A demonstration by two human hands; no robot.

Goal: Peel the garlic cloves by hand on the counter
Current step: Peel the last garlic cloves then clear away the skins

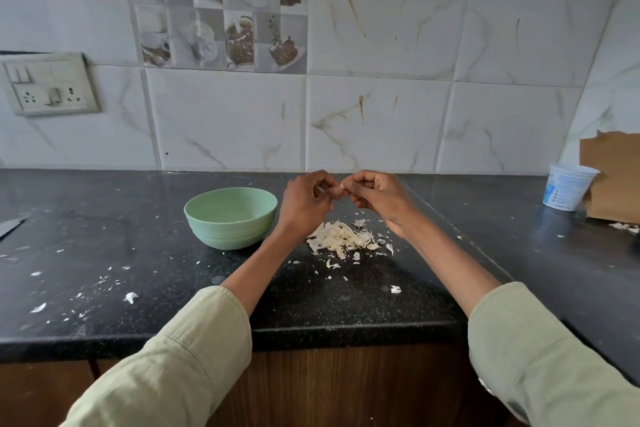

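**A:** From the head camera, where does the peeling stand?

**B:** Take the pale green round plastic bowl (231, 217) as the marker. Just to its right, above the black speckled stone table (138, 253), the left hand (304, 203) and right hand (379, 199) meet fingertip to fingertip. Both have their fingers curled, pinching a small pale garlic clove (341, 188) between them. Only a sliver of the clove shows, so I cannot tell how much skin is on it.

**A:** And what is already done?

**B:** I judge a good deal. A heap of papery white garlic skins (341, 237) lies on the table right of the bowl, under the hands, and loose flakes are scattered in front of the bowl and to its left.

**A:** Any peeled cloves in the bowl?

**B:** Its inside is not visible enough to say. I see no unpeeled cloves waiting on the table either, so how many are left is unclear.

**A:** Anything else there?

**B:** Far right of the bowl stand a white plastic tub (568, 185) and a torn brown cardboard piece (613, 180); far left, a grey blade tip (12, 226).
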